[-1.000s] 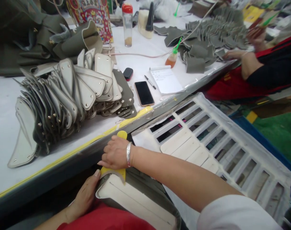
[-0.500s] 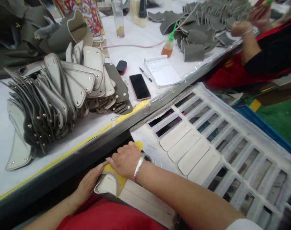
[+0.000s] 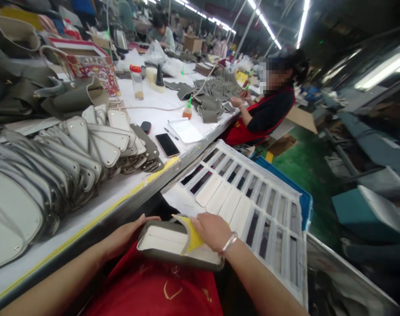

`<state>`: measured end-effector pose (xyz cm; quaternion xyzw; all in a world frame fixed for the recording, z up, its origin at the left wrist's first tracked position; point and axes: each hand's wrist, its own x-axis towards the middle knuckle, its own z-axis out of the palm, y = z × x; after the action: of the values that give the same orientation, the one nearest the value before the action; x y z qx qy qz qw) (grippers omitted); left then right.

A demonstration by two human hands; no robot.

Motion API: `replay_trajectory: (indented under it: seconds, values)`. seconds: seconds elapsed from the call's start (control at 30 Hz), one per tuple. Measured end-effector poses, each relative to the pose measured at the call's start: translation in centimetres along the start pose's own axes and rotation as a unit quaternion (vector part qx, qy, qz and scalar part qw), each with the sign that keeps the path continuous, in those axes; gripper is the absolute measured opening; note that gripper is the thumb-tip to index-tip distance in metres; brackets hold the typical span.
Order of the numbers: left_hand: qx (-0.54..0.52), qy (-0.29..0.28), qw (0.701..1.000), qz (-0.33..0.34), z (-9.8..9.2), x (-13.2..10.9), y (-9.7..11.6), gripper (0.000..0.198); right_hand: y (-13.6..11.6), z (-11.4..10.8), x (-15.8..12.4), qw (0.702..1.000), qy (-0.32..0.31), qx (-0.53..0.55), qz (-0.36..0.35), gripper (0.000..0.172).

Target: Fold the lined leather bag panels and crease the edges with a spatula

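A grey-green case-like piece with a pale inside rests on my lap, over the red apron. My right hand has its fingers closed on a yellow piece that curls over the case-like piece. At the upper left edge of the case-like piece lies my left hand, its fingers stretched out towards the right. Past my right hand, several pale strips lie on a slotted white frame.
Stacked pale flaps with small studs cover the table's left. A phone, a notepad and a glue bottle lie or stand behind the table edge. A person in red and black sits at the right.
The view has lifted and shows more of the room. My right hand has moved right along the case-like piece with the yellow piece, uncovering more of the pale inside. My left hand's fingers are straighter.
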<state>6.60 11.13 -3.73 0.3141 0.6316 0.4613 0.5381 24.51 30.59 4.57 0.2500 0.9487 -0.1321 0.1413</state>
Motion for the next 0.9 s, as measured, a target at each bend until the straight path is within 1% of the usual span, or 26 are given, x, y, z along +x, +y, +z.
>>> replay_trajectory:
  seconds: [0.07, 0.1, 0.13, 0.2, 0.23, 0.3, 0.33, 0.37, 0.4, 0.47, 0.5, 0.57, 0.63, 0.67, 0.77, 0.83, 0.9]
  values:
    - [-0.071, -0.057, 0.996, -0.008, -0.5, 0.2, -0.4, 0.061, 0.7, -0.4, -3.8, 0.991, -0.031, 0.123, 0.039, 0.04]
    - [-0.093, -0.077, 0.992, -0.017, -0.6, 0.4, -0.5, 0.061, 0.8, -0.1, -5.6, 0.978, -0.041, 0.198, 0.05, 0.037]
    - [-0.092, -0.083, 0.992, -0.016, -0.8, 0.5, -0.5, 0.06, 0.7, 0.6, -7.3, 0.959, -0.044, 0.273, 0.057, 0.033]
    - [-0.058, -0.077, 0.995, -0.008, -1.1, 0.7, -0.4, 0.059, -0.2, 2.8, -9.9, 0.914, -0.019, 0.399, 0.077, 0.03]
    - [-0.028, -0.065, 0.997, -0.009, -1.4, 0.7, -0.3, 0.059, -0.9, 4.3, -10.8, 0.89, 0.005, 0.446, 0.089, 0.03]
    - [0.034, -0.04, 0.998, -0.029, -1.8, 0.4, 0.0, 0.06, -2.7, 7.2, -11.7, 0.851, 0.05, 0.51, 0.118, 0.031]
    - [0.06, -0.029, 0.997, -0.044, -2.0, 0.2, 0.1, 0.061, -3.8, 8.4, -11.8, 0.836, 0.068, 0.528, 0.132, 0.032]
    - [0.08, -0.02, 0.995, -0.057, -2.1, -0.1, 0.2, 0.062, -4.8, 9.3, -11.7, 0.828, 0.082, 0.537, 0.141, 0.032]
    - [0.093, -0.012, 0.994, -0.064, -2.1, -0.6, 0.2, 0.063, -5.8, 10.0, -11.6, 0.827, 0.091, 0.536, 0.144, 0.032]
    - [0.108, -0.001, 0.992, -0.069, -1.8, -1.5, 0.3, 0.068, -7.4, 10.4, -11.2, 0.841, 0.099, 0.516, 0.13, 0.029]
    - [0.093, 0.001, 0.993, -0.073, -1.4, -2.0, 0.3, 0.071, -8.1, 10.3, -10.9, 0.848, 0.099, 0.507, 0.121, 0.028]
    - [-0.008, -0.004, 0.996, -0.091, -0.3, -2.9, 0.2, 0.074, -8.9, 10.1, -10.5, 0.854, 0.092, 0.501, 0.104, 0.026]
    - [-0.134, -0.014, 0.986, -0.101, 0.9, -3.3, 0.1, 0.07, -9.4, 10.3, -9.9, 0.848, 0.077, 0.515, 0.1, 0.026]
    - [-0.181, -0.016, 0.978, -0.1, 1.4, -3.4, 0.0, 0.067, -9.6, 10.5, -9.6, 0.841, 0.068, 0.527, 0.102, 0.026]
    - [-0.249, -0.019, 0.965, -0.085, 2.0, -3.3, 0.0, 0.062, -10.2, 11.9, -8.4, 0.806, 0.064, 0.574, 0.13, 0.029]
    - [-0.291, -0.018, 0.953, -0.081, 1.9, -3.3, 0.2, 0.061, -10.8, 12.9, -7.5, 0.778, 0.084, 0.603, 0.156, 0.031]
    - [-0.314, -0.013, 0.946, -0.08, 1.6, -3.4, 0.5, 0.062, -11.6, 13.5, -6.9, 0.761, 0.109, 0.616, 0.173, 0.033]
